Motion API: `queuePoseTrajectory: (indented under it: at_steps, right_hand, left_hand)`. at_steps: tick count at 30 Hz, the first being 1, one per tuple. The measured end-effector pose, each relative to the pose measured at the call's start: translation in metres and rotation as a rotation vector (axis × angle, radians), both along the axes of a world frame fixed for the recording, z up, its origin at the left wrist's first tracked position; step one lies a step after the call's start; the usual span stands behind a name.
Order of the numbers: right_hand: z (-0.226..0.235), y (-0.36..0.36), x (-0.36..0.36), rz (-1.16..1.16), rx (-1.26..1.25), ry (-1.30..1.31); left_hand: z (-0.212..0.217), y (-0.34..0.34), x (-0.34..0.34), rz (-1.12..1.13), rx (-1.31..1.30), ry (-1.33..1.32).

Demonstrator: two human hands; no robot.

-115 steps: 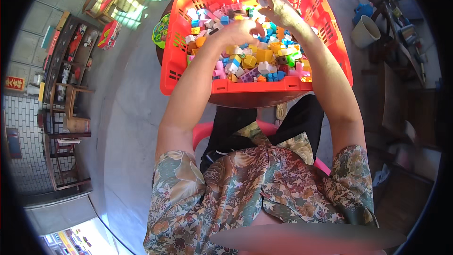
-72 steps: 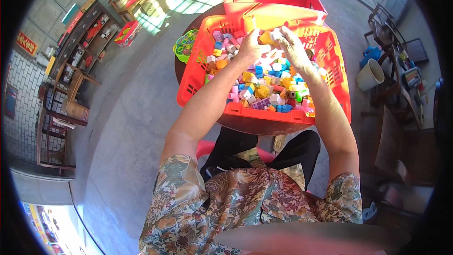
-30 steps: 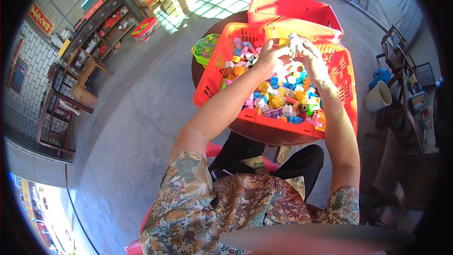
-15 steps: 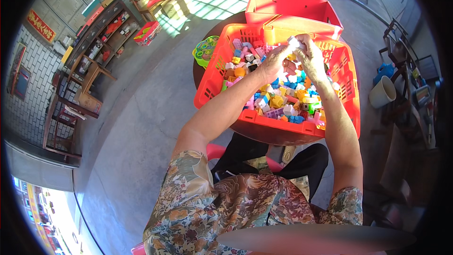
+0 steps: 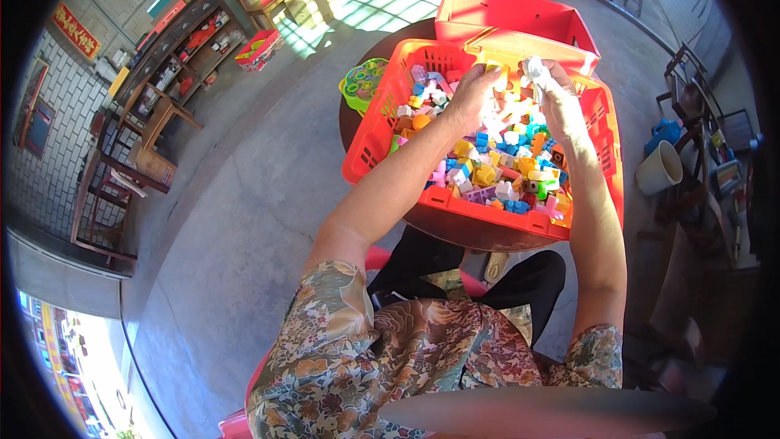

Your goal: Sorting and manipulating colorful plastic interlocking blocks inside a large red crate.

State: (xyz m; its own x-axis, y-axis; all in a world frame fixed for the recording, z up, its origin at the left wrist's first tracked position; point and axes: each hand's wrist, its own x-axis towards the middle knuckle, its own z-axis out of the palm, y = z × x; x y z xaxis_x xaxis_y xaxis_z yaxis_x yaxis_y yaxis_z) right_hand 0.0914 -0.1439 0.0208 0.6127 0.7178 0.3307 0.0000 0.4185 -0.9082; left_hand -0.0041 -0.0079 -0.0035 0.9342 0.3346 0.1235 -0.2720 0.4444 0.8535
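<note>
Holding white block over the crate's far edge

Right hand (image 5: pixel 561 102) pinches a white block (image 5: pixel 534 67) above the far edge of the red crate (image 5: pixel 487 213), which sits on the round surface (image 5: pixel 455 232). Left hand (image 5: pixel 471 97) sits just left of it, fingers curled down among the loose coloured blocks (image 5: pixel 496 167); whether it holds one, cannot tell. Right hand is nearer the white block.

A white plastic piece (image 5: pixel 534 67), small and irregular, is held above the far end of the red lattice-walled basket (image 5: pixel 382 126), which rests on a round table. The basket is filled with loose multicoloured building blocks (image 5: pixel 496 164) in yellow, blue, pink, white and orange, heaped without order across its floor.
</note>
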Motion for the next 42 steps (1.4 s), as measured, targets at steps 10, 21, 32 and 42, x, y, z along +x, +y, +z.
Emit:
queuePoseTrajectory:
  at_steps: [10, 21, 32, 42]
  right_hand:
    - [-0.022, 0.008, -0.005, -0.320, -0.212, -0.531]
    - [-0.014, 0.006, -0.016, -0.268, -0.143, -0.668]
    - [-0.016, 0.001, -0.001, 0.033, -0.198, -0.294]
    - [-0.010, 0.006, -0.015, -0.220, -0.225, -0.526]
  left_hand:
    - [-0.012, 0.002, 0.006, -0.358, -0.159, 0.075]
    - [-0.011, 0.002, 0.003, -0.368, -0.294, 0.144]
    - [-0.011, -0.001, 0.010, 0.027, -0.312, 0.195]
    - [-0.018, 0.000, 0.004, -0.152, -0.001, 0.184]
